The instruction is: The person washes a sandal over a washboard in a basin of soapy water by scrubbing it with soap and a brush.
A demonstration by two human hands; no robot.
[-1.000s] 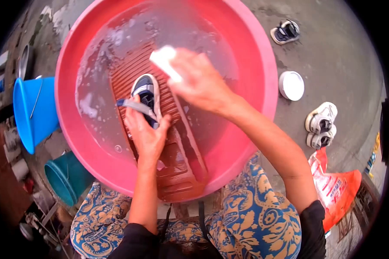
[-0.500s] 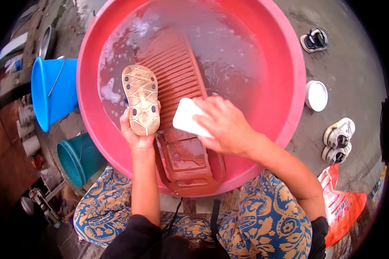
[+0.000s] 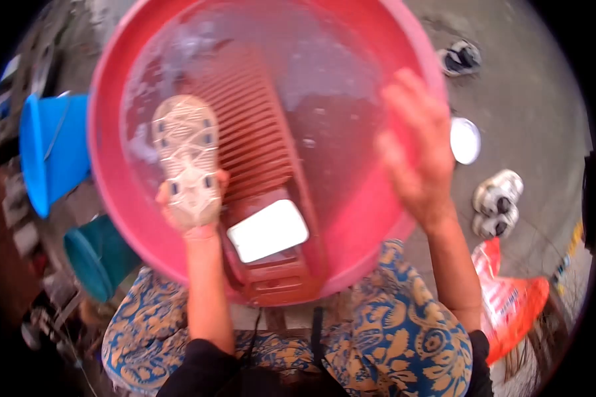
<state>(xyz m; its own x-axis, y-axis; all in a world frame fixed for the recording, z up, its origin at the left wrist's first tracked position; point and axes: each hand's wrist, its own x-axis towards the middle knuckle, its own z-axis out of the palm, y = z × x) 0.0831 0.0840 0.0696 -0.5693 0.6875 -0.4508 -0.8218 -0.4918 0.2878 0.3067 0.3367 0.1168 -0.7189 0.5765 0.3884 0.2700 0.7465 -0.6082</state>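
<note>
My left hand (image 3: 172, 210) grips a sandal (image 3: 187, 149), its tan, patterned sole turned up towards me, over the left side of the washboard. The brown ribbed washboard (image 3: 255, 129) leans in a large pink tub (image 3: 106, 178), its upper end under cloudy water (image 3: 338, 73). On the board's flat lower part lies a white block that looks like a bar of soap (image 3: 269, 231), with no hand on it. My right hand (image 3: 420, 145), blurred by motion, is over the tub's right side with fingers spread and nothing in it.
A blue bucket (image 3: 56, 145) and a teal bucket (image 3: 99, 258) stand left of the tub. On the right are a dark shoe (image 3: 461, 58), a white bowl (image 3: 465, 141), a pair of white shoes (image 3: 496, 203) and a red-orange plastic bag (image 3: 513, 298).
My right hand has let go of the white block onto the washboard and swung right, opening. The sandal stays in my left hand. The whole view has shifted slightly.
</note>
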